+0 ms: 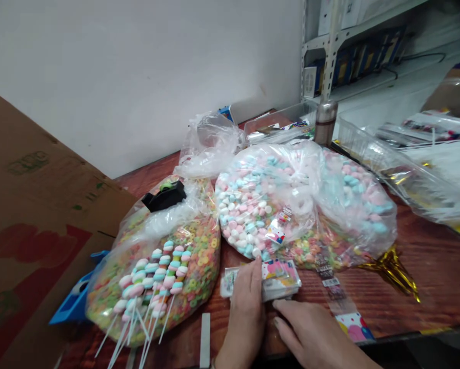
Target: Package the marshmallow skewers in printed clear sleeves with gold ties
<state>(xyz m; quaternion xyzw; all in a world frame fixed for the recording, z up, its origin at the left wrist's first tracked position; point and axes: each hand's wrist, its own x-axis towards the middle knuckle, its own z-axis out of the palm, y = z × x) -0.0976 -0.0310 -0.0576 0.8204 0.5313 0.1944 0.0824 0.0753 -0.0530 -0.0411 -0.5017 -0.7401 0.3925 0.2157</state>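
Note:
A small stack of printed clear plastic bags (281,281) lies near the front of the wooden table. My left hand (247,310) reaches across the stack, its fingers close together and holding it down. Beside the stack's front right edge, my right hand (310,328) has its thumb and index finger slightly apart; its other fingers are hidden. Left of my hands, marshmallow skewers (158,277) on white sticks rest on a big bag of colourful ring-shaped pieces (204,256). Behind the stack sits a large clear bag of pink, white and blue marshmallows (245,205).
A black tape dispenser (164,196) rests on the left bag, with a blue dispenser (74,302) beside a cardboard box (41,230). Gold twist ties (397,274) lie at right. A metal flask (325,124) and a clear plastic tray (391,159) stand at the back.

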